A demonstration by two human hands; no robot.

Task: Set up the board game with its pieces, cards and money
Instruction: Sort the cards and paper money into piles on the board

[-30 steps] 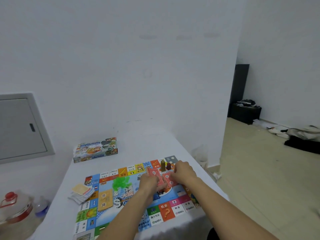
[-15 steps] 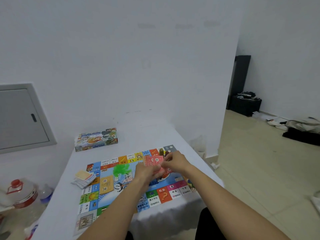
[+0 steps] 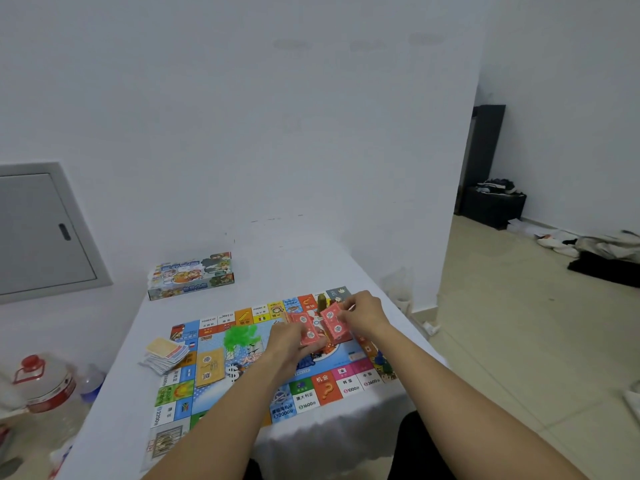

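Note:
A colourful game board (image 3: 214, 396) lies flat on the white table (image 3: 114, 393). My left hand (image 3: 287, 344) grips a stack of red cards (image 3: 306, 327) over the board's middle. My right hand (image 3: 362, 311) pinches a second batch of red cards (image 3: 334, 323) just to the right of the first. A yellow-brown card pile (image 3: 208, 368) rests on the board's left part. An olive pawn (image 3: 321, 301) stands at the far right corner. A loose heap of cards (image 3: 165, 355) sits off the board's left edge.
The game box (image 3: 192, 275) lies at the table's far left by the wall. A clear jug with a red cap (image 3: 45, 386) and a small bottle (image 3: 91, 381) stand on the floor at left. Clothes (image 3: 602, 254) lie on the floor at right.
The red cards were together between both hands; now they are split into two batches, one in each hand. The camera has tilted down slightly, so the table sits higher in view.

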